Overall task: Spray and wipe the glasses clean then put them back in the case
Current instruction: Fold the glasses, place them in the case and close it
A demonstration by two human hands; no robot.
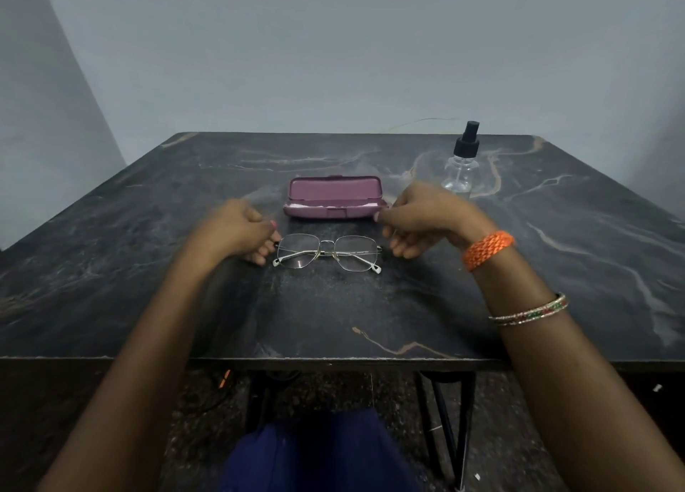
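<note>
Your blue-clad lap (318, 451) sits nearest, below the near edge of the dark marbled table (111, 269), and both your forearms reach over that edge toward the table's middle. Between your hands lie the metal-framed glasses (328, 251), folded, lenses facing up, resting on the tabletop. Your left hand (237, 232) is at the frame's left end with its fingers curled, fingertips touching or just beside the hinge; whether they actually pinch it you cannot tell. Your right hand (422, 219), with an orange woven band (488, 250) and bangles (530, 310) on that arm, hangs loosely curled just beside the frame's right end, holding nothing. Just beyond the glasses stands the purple case (333, 199), lid open. Toward the far right corner stands a clear spray bottle (462, 162), upright.
</note>
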